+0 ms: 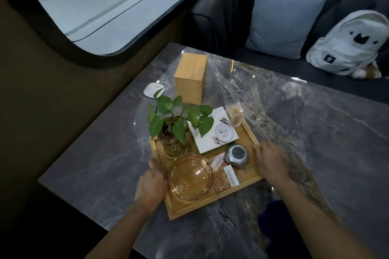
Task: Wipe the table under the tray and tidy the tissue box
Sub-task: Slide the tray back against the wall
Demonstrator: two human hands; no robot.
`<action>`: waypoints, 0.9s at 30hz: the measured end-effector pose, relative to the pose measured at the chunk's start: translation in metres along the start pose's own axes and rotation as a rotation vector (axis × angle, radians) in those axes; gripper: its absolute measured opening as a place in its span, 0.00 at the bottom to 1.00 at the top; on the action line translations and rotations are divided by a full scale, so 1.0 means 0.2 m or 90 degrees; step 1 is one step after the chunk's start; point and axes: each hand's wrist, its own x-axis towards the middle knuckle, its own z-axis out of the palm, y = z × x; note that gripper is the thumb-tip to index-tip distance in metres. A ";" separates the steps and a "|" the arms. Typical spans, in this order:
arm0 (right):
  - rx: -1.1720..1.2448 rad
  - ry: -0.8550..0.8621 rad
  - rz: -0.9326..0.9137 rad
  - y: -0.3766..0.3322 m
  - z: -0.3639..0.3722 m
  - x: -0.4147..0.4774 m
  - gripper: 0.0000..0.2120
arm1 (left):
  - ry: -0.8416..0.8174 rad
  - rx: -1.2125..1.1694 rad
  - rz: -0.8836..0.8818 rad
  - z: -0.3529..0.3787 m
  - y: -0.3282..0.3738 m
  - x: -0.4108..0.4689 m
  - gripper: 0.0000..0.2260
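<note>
On the grey marble bench (305,143), near its left edge: wooden tray (250,132), loaded with plant, glass ashtray (190,176), white box. Left hand (150,185) and right hand (271,160) at opposite tray rims, fingers curled onto the wood. Beyond the tray's far corner, upright wooden tissue box (190,78). Right of the tray, bare bench all the way to the far edge.

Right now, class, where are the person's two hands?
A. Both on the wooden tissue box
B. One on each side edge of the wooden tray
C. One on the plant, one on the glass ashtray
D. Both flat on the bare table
B: the left hand grips the left rim of the wooden tray and the right hand holds its right rim, while the wooden tissue box stands untouched behind it.
</note>
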 end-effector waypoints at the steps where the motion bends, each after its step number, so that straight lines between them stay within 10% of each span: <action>1: 0.000 0.002 -0.008 -0.03 0.00 0.00 0.14 | 0.027 0.009 0.023 -0.02 -0.02 0.00 0.12; 11: 0.011 -0.012 -0.140 -0.46 0.10 0.05 0.12 | 0.107 0.180 0.005 -0.24 -0.31 -0.04 0.11; 27: -0.028 -0.094 -0.403 -1.27 0.39 0.19 0.13 | 0.226 -0.175 -0.248 -0.51 -0.74 -0.05 0.06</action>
